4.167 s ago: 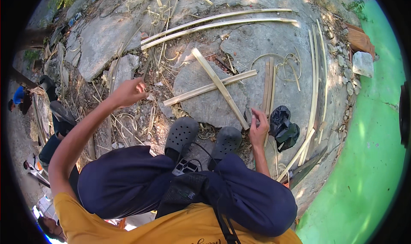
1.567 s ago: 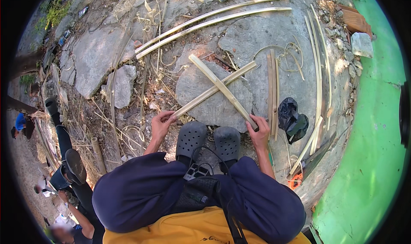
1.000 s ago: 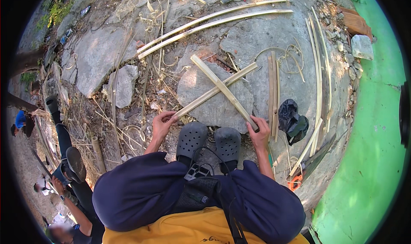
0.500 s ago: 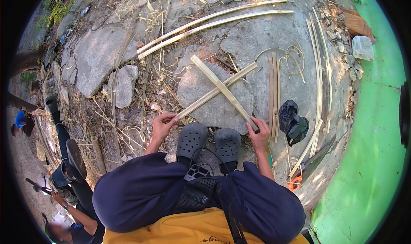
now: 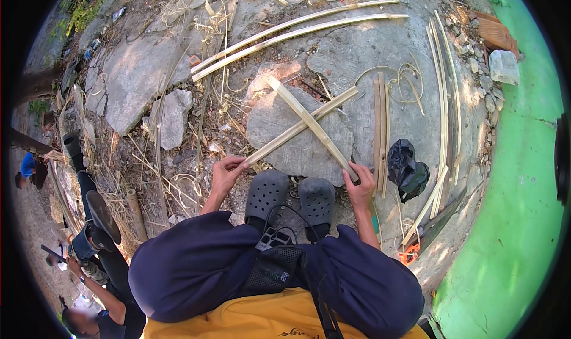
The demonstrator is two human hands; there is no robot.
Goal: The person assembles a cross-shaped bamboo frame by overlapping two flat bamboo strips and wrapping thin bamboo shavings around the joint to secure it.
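The left hand is pinching the near end of a pale, woody strip between thumb and fingers, while the right hand is curling closely around the near end of a squared second strip, crossing over the first in an X. Both are lying over a rough grey slab, just beyond perforated clogs; farther out, I'm seeing a crinkled black bag slumping rightward and long, bowed strips arching across cracked ground.
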